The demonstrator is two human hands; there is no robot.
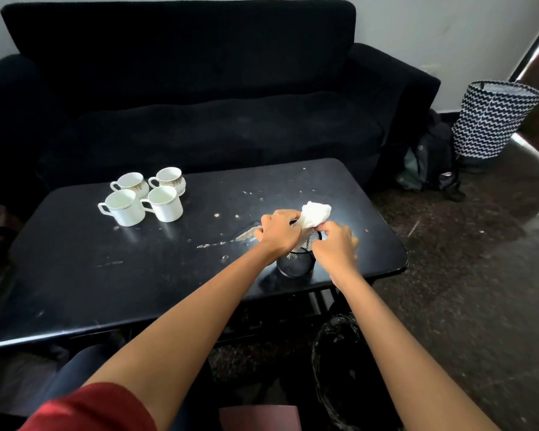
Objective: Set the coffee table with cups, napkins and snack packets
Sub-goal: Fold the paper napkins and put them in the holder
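Observation:
Several white cups [143,199] stand grouped at the far left of the black coffee table [112,275]. A black mesh holder [297,261] stands near the table's right front edge. A white napkin [315,214] sticks up out of the holder. My left hand [279,230] grips the napkin's lower part at the holder's rim. My right hand [335,241] pinches the napkin from the right side. No snack packets are visible.
Crumbs and a smear [246,234] lie on the table left of the holder. A black sofa [199,104] stands behind the table. A zigzag-patterned basket [492,119] and a dark bag [430,163] are on the floor at right. A black bin [339,362] stands beside my right forearm.

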